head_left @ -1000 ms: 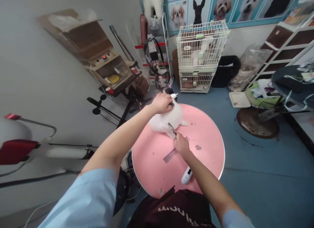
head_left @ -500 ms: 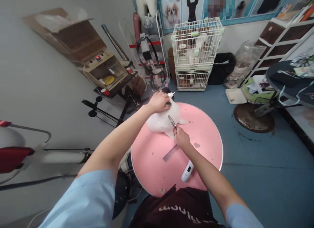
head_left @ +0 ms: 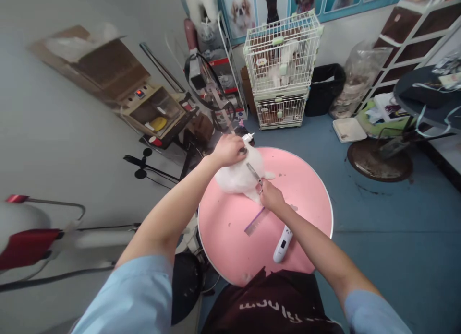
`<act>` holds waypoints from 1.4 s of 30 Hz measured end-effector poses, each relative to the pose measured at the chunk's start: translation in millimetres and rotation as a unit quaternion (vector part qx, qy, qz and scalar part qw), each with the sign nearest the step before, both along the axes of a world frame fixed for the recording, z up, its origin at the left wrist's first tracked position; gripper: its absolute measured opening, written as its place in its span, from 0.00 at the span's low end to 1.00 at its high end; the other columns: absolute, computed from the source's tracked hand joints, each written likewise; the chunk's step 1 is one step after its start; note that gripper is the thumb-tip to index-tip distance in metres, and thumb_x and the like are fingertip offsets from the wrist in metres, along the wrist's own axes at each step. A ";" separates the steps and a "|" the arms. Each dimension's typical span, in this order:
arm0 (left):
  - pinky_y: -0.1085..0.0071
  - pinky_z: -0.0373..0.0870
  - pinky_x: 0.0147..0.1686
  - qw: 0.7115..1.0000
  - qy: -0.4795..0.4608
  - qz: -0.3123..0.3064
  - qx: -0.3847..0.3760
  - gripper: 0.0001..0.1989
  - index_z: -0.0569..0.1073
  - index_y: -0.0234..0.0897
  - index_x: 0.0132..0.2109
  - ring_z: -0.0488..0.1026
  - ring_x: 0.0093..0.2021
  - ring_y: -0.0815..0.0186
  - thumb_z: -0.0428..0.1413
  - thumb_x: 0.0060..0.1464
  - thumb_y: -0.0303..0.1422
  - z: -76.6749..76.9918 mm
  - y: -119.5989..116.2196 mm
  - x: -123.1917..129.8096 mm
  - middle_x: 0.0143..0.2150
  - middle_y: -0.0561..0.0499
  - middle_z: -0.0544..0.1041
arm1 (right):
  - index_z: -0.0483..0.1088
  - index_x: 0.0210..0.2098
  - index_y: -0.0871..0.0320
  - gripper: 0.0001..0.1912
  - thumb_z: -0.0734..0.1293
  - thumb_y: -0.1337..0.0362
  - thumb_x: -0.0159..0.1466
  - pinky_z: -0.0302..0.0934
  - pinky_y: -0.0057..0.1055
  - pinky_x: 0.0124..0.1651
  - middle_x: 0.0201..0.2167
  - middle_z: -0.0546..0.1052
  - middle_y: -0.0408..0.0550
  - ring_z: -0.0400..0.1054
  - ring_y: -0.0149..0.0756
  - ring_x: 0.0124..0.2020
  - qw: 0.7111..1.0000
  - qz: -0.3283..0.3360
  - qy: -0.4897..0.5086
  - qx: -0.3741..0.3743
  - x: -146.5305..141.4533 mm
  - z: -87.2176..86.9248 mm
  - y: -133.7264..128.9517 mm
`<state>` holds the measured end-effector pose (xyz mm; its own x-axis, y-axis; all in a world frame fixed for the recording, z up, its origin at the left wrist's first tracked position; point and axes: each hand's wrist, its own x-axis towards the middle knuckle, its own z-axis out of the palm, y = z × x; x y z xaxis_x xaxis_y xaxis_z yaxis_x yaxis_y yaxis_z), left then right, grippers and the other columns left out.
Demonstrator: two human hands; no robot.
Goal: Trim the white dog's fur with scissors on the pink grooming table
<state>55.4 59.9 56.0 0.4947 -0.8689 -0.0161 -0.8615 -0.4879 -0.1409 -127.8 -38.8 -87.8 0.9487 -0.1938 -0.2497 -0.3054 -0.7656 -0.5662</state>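
Note:
A small white dog (head_left: 237, 176) sits on the round pink grooming table (head_left: 230, 247). My left hand (head_left: 230, 150) is closed over the dog's head, close to a dark eye or nose spot. In my right hand (head_left: 271, 194) is a pair of scissors (head_left: 254, 172), the blades lying against the dog's white coat and pointing up and left. A purple-backed comb (head_left: 255, 221) rests on the table below the dog. Nearer to me lies a white clipper (head_left: 283, 244) with a small dark display, partly beside my right forearm.
A white bottle (head_left: 248, 137) stands behind the dog's head. Beyond the table are a stacked wire cage (head_left: 281, 60) with a white animal inside, and a black bin (head_left: 326, 89). A dryer (head_left: 29, 233) juts in at left; a dark round table (head_left: 428, 96) stands at right.
The whole view has shifted slightly as my head moved. My left hand still rests on the dog's head; the scissors stay at its coat with little visible movement.

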 end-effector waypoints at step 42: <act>0.56 0.61 0.48 1.000 0.003 0.024 0.011 0.14 0.77 0.39 0.43 0.67 0.49 0.52 0.52 0.54 0.39 2.2 4.6 -4.5 0.49 0.44 0.76 | 0.66 0.46 0.62 0.15 0.63 0.58 0.64 0.59 0.36 0.49 0.44 0.73 0.57 0.67 0.45 0.48 0.991 -0.097 -0.088 0.001 -7.6 -66.5 72.9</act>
<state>50.8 64.4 58.1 0.5353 -0.8438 -0.0375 -0.8381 -0.5252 -0.1473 -135.4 34.1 -154.3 0.9226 -0.3763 -0.0848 -0.3432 -0.7004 -0.6258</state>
